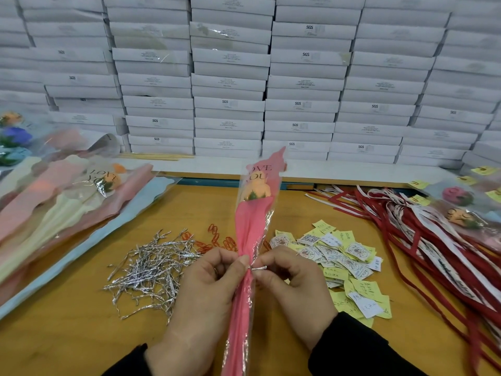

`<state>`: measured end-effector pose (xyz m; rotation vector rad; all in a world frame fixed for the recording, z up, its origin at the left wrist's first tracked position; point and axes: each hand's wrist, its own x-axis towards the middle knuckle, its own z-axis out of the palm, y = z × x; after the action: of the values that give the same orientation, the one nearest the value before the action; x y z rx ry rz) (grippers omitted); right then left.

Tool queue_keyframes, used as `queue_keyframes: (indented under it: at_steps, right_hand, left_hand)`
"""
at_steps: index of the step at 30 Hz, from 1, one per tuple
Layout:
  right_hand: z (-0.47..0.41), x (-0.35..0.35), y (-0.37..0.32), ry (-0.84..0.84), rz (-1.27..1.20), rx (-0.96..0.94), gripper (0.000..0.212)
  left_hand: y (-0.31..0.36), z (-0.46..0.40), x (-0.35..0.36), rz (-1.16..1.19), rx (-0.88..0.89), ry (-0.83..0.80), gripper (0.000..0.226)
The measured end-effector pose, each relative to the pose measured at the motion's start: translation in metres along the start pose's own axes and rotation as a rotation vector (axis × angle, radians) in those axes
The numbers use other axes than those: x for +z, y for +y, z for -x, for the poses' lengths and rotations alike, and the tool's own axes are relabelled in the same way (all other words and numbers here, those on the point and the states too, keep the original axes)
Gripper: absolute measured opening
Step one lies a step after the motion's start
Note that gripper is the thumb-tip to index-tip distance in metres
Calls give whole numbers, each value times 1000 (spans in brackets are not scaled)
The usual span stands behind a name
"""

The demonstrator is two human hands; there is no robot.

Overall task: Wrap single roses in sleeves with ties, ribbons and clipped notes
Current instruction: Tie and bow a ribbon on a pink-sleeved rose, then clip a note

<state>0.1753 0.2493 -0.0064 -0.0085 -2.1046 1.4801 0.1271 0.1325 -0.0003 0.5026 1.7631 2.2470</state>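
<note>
while our left hand (208, 299) grips the gathered neck of the sleeve (252, 226), thumb and curled fingers closed round it, our right hand (291, 289) pinches the silver tie (258, 268) that sits across that neck, its end poking out toward the right thumb. both hands are curled, neither spread, and they nearly meet at the pinch point. the sleeve stands almost upright between them, pink inside clear film, with the rose (257, 189) well above our fingers, under the printed "love you". its lower part runs down between our wrists and out of view at the bottom edge.

just left of the left hand lies a heap of ties (151, 264) on the table (81, 343). beyond our knuckles, partly behind the sleeve, sit orange clips (217, 238). just right of the right hand, a pile of notes (344, 261), some yellow, some white. farther right, ribbons (423, 240) in red and white, and past them wrapped roses (461, 204) with yellow notes. far left of the left hand, a stack of sleeves (62, 202). beyond everything, a wall of boxes (230, 77).
</note>
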Motion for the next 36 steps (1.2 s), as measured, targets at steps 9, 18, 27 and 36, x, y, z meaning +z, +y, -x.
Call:
queue_keyframes:
  at_steps: [9,18,27,36]
  right_hand:
    - [0,-1,-6,-53,-179,88,16]
    - [-1,5,0,-19,-828,530,21]
    - [-1,8,4,-47,-774,627,6]
    - [6,19,-1,28,-310,393,32]
  left_hand:
    - [1,-2,-1,17,9,-22,15]
    - [1,-1,-1,58,-15,-74,9]
    - [1,1,3,67,-17,-126,16]
    - [-8,-2,2,-12,-3,-49,9]
